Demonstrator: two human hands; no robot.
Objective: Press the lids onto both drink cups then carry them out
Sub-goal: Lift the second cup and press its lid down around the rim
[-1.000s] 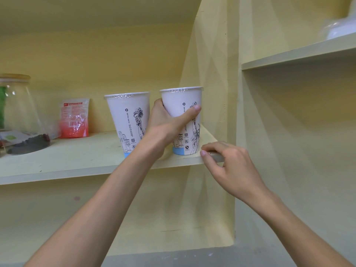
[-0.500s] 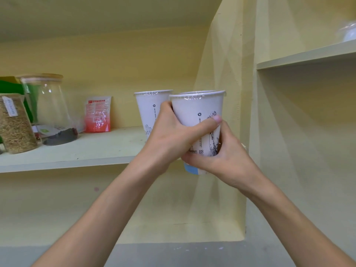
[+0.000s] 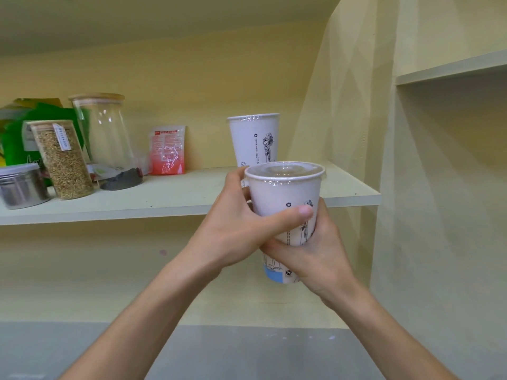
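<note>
A white paper drink cup (image 3: 285, 196) with black line drawings and a blue base is held in front of the shelf, a clear lid (image 3: 285, 170) on its rim. My left hand (image 3: 236, 231) wraps its left side, thumb across the front. My right hand (image 3: 315, 256) grips its lower right side. A second lidded white cup (image 3: 253, 141) stands upright on the shelf (image 3: 192, 198) behind, apart from both hands.
On the shelf's left stand a red-and-white packet (image 3: 167, 150), a tall glass jar (image 3: 107, 141) with dark contents, a jar of grain (image 3: 64, 160), a metal tin (image 3: 20, 185) and green packaging. A yellow partition wall (image 3: 384, 160) and another shelf (image 3: 450, 68) lie right.
The right-hand cup has been lifted off the shelf and drawn toward me. My right hand left the shelf edge and closed on that cup. The other cup has stayed put.
</note>
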